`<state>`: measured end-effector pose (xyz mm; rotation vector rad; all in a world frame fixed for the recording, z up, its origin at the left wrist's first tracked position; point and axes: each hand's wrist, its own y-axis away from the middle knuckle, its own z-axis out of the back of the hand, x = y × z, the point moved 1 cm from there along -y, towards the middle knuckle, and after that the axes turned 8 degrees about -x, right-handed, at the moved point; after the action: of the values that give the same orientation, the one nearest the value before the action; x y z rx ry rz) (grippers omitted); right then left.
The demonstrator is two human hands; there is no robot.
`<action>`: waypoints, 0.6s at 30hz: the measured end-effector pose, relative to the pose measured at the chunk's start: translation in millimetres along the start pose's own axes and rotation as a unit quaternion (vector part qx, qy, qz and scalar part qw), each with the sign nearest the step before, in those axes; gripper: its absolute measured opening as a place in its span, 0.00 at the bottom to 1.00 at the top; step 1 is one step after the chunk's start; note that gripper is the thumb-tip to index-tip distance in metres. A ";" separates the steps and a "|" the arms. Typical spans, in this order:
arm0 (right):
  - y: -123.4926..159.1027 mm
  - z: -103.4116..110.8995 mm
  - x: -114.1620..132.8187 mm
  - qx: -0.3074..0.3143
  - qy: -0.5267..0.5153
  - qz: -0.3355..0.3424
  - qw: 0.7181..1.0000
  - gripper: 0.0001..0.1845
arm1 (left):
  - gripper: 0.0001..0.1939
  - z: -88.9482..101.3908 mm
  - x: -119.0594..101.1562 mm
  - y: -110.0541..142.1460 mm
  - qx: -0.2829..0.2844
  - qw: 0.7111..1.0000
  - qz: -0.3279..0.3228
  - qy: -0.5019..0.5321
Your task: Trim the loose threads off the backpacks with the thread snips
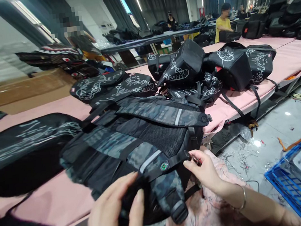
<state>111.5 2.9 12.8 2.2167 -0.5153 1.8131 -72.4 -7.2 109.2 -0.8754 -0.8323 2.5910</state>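
We judge the camouflage backpack (132,147), lying back-up at the pink table's (283,61) near edge, soft and floppy, so our left hand (113,215) presses its padded strap (153,185) while our right hand (204,170) pinches the strap buckle (192,156).

Single head-worn view, looking forward and down from the person's own standpoint at the near edge of a pink table (291,57). Very close: hands fill the bottom of frame. View tilts, table running diagonally up to the right; floor and a blue crate (292,191) at lower right; hall beyond
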 end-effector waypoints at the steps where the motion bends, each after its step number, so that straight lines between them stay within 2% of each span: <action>1: 0.4 -0.2 2.0 -0.017 0.030 0.051 0.998 0.07 | 0.19 -4.9 -9.9 -4.6 0.000 0.999 -0.048 0.016; 3: 2.0 0.1 7.3 -0.036 0.085 0.161 0.983 0.08 | 0.20 -18.6 -24.7 -14.4 0.031 0.992 -0.118 0.046; 5: 4.2 2.0 12.8 -0.029 0.125 0.262 0.957 0.08 | 0.20 -34.8 -30.0 -23.5 0.084 0.983 -0.155 0.051; 7: 4.6 6.8 16.2 -0.012 0.139 0.317 0.938 0.08 | 0.17 -48.6 -27.3 -29.2 0.131 0.977 -0.163 0.050; 8: 3.1 10.5 16.4 -0.007 0.135 0.319 0.938 0.08 | 0.16 -53.1 -24.2 -30.3 0.144 0.975 -0.161 0.051; 10: -4.8 20.4 12.7 -0.034 0.105 0.270 0.956 0.07 | 0.14 -56.1 -17.3 -28.7 0.143 0.977 -0.147 0.065; 13: -27.0 35.3 -1.9 -0.123 0.051 0.125 0.983 0.09 | 0.13 -50.8 -9.6 -20.2 0.107 0.981 -0.120 0.106; 14: -35.1 38.1 -7.8 -0.135 0.038 0.079 0.987 0.12 | 0.12 -48.5 -8.1 -17.0 0.096 0.982 -0.112 0.119; 16: -48.1 38.8 -17.8 -0.118 0.017 0.005 0.993 0.17 | 0.11 -45.2 -6.6 -11.6 0.076 0.983 -0.101 0.136; 18: -52.8 34.8 -21.2 -0.091 0.008 -0.039 0.995 0.16 | 0.10 -44.4 -6.7 -8.1 0.064 0.984 -0.094 0.138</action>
<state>160.6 40.0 -12.9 2.0704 -0.5593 1.6726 -38.9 15.6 88.3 -1.0343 -0.6298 2.2651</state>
